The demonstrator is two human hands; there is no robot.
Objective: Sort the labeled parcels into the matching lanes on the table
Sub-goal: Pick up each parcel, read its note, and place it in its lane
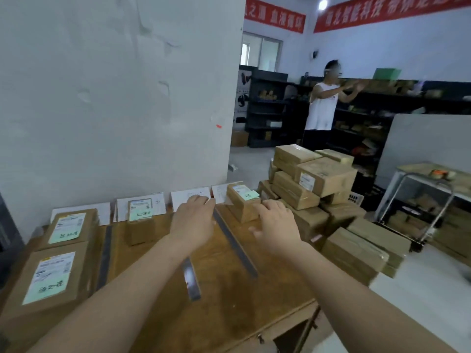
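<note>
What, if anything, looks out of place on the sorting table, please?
The parcel in the rightmost lane: its green label juts out past the box edge, as if half stuck. The parcel also seems slightly turned against the grey divider.

Your wooden table [229,289] is split into lanes by dark tape strips [235,244] running front to back. In the leftmost lane the near large parcel [48,278] lies just in front of the far large parcel [70,228]. The next lane holds a small parcel [140,220], and the rightmost lane holds the end parcel [243,202]. White cards [190,197] stand along the back edge.
</note>
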